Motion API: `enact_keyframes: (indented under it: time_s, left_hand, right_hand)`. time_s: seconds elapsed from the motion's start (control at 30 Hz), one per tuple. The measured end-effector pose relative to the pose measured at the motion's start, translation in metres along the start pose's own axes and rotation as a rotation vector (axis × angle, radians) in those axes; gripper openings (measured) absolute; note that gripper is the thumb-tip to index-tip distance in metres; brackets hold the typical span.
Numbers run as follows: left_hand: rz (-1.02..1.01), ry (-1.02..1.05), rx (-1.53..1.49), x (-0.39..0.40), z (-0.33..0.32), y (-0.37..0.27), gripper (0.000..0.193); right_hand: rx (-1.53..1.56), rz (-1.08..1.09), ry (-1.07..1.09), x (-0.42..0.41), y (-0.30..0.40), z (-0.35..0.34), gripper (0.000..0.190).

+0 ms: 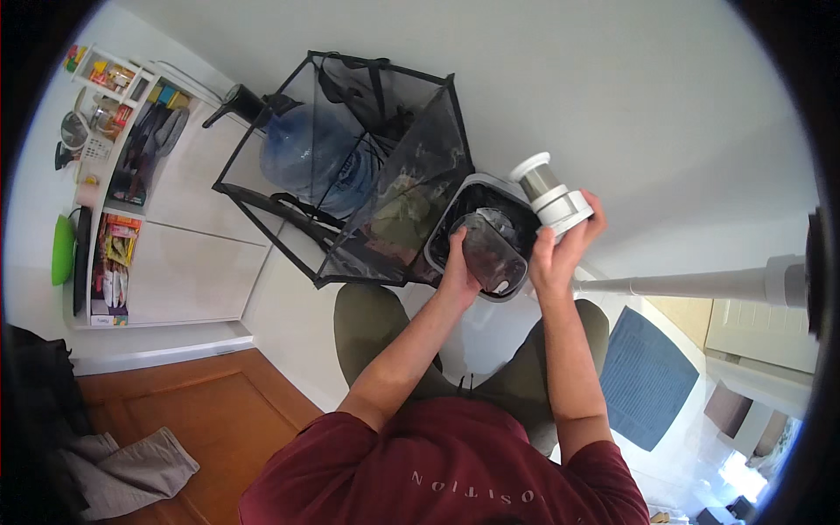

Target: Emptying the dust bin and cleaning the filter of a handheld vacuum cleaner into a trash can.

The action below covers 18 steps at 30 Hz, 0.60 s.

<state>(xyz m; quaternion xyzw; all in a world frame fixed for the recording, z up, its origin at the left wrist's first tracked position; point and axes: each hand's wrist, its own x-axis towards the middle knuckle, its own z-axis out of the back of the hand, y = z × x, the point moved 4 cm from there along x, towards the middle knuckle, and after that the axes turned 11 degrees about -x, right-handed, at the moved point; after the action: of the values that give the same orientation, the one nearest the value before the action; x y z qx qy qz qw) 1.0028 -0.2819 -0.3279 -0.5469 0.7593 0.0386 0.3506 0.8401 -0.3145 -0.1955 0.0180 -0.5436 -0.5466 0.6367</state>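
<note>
My left hand (461, 270) grips a translucent, dusty plastic cup (495, 254), which looks like a vacuum cleaner's dust container. It is tilted over an open waste bin (505, 182) with a black liner. Some crumpled, pale material (502, 222) shows beyond the cup, partly hidden by it. Up and to the right of the bin, my right hand (566, 246) holds a white cylindrical part with a grey metallic band (543, 182), probably the vacuum's filter unit. Its narrower end points away from me, and the two parts are apart.
A black-framed mesh laundry hamper (420, 164) stands left of the bin, with a large blue water bottle (315, 154) at it. A white pole (689, 283) runs along the right, above a blue-grey mat (650, 380). White cabinets (197, 269) and a wooden door (216, 426) lie left.
</note>
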Motion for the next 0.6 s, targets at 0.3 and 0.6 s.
enact_keyframes:
  time_s: [0.3,0.6]
  left_hand:
    - [-1.082,0.158,1.142,-0.049,-0.042,-0.032,0.099]
    - [-1.074,0.382,1.089,-0.164,-0.200,-0.107,0.108]
  right_hand:
    - [0.027,-0.250,0.147,-0.013,-0.037,0.006,0.045]
    - [0.090,-0.527,0.266,0.056,0.052,0.100,0.043]
